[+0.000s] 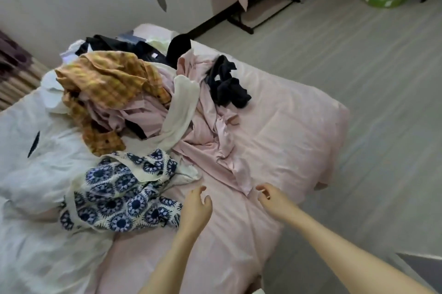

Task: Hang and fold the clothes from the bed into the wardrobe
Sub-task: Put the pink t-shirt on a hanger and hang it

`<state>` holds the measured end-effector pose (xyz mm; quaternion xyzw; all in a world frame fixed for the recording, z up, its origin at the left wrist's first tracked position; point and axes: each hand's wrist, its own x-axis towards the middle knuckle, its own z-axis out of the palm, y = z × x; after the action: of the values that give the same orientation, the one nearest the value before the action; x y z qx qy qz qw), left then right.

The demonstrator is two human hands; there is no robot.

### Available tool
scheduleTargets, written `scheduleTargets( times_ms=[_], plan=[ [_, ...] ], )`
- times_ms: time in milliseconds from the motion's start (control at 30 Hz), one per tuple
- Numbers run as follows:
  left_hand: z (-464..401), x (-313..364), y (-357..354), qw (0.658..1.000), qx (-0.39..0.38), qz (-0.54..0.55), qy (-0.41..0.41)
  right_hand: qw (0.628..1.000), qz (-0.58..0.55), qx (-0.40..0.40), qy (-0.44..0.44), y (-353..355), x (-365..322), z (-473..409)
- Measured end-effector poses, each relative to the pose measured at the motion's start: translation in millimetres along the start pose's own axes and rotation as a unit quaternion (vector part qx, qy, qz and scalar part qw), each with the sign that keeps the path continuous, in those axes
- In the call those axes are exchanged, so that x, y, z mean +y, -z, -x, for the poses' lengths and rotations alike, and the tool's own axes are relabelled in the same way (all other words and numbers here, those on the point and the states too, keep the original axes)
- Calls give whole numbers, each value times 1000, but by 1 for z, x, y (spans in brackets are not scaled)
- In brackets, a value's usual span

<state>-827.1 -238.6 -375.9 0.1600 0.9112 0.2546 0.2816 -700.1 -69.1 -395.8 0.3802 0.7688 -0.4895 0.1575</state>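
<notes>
Burying darker garments, the clothes pile (134,102) hides their shapes

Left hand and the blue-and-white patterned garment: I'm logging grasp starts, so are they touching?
Cannot tell. In the head view the left hand sits right beside the patterned garment's edge; no clear gap or contact shows.

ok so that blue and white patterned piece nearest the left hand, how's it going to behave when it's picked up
The blue and white patterned garment lies crumpled in soft folds, so it will probably hang limp and unfold when lifted. Its openwork, crochet-like pattern suggests it may stretch or snag on the fingers. It looks light, likely liftable with the left hand alone.
</notes>
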Motion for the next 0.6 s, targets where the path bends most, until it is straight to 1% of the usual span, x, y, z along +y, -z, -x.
scheduleTargets(
  times_ms=[100,200,300,367,433,500,533,600],
  plan=[
    [-70,-5,13,1000,-2,-1,-13,1000,5,14,-13,-15,-28,-68],
    [-127,-13,14,1000,1,8,-14,999,5,22,-49,-31,-46,-141],
    [-165,-27,7,999,-6,27,-16,995,-25,60,-77,-44,-58,-204],
    [-187,-42,2,999,-9,36,-10,994,-40,61,-81,-56,-66,-240],
    [-199,-54,0,999,-16,40,-3,994,-35,65,-86,-64,-68,-261],
    [-205,-65,-2,999,-25,35,5,990,-19,93,-99,-69,-67,-272],
    [-208,-70,-3,999,-30,31,9,987,-42,110,-107,-68,-68,-274],
    [-211,-73,-1,999,-37,23,8,973,-150,135,-111,-63,-71,-265]
  ],
)
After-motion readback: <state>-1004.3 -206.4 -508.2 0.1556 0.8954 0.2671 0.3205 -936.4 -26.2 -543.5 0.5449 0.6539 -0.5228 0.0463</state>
